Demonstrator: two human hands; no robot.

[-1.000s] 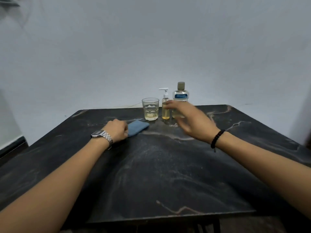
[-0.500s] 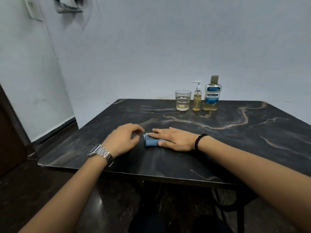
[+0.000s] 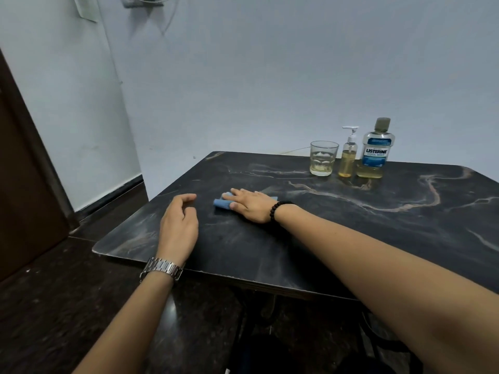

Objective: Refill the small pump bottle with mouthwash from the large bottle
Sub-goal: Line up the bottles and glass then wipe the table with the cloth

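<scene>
The small pump bottle [image 3: 347, 160], holding yellow liquid under a white pump, stands at the table's far edge. Right beside it is the large mouthwash bottle [image 3: 374, 152] with a blue label and grey cap, yellow liquid low in it. Both are capped and upright, far from my hands. My right hand [image 3: 249, 202] lies flat with straight fingers on a folded blue cloth [image 3: 222, 203] near the table's left part. My left hand [image 3: 178, 225] hovers over the near left corner, fingers loosely curled, holding nothing.
A clear glass [image 3: 322, 159] with a little yellowish liquid stands left of the pump bottle. The dark marble table [image 3: 378, 225] has its left corner close to my left hand. A dark door [image 3: 24, 171] and dark floor lie to the left.
My view has swung left, so the bottles now sit at the right. My right hand stays on the blue cloth. My left hand has drawn away from the cloth.
</scene>
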